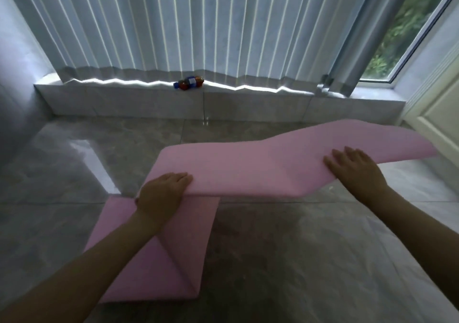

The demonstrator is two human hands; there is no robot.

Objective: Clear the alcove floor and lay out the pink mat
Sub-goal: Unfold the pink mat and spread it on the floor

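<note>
Hands first: the left hand (162,192) grips the near edge of the pink mat (248,166), fingers laid over the top of the raised fold with the thumb hidden underneath. The right hand (354,167) lies on the same fold further to the right, fingers straight and spread, palm down on the mat's upper face; whether its thumb hooks under the edge cannot be told. Both hands are well apart, one toward each end of the lifted section. The mat is only partly unfolded. Its upper part is held up off the floor (298,260), stretching from the left hand across to the right, where its far end bends and hangs free near the white door (437,129). Its lower part lies flat on the glossy grey tiles below the left forearm, with a sharp diagonal crease running down it. Behind the mat the floor runs back to a low tiled sill (129,99) along the window. A bottle (189,83) with a blue cap and dark contents lies on its side on that sill, touching the hem of the pale vertical blinds (173,24). The blinds cover most of the window, and at the right a bare strip of glass (409,32) shows green foliage outside.
</note>
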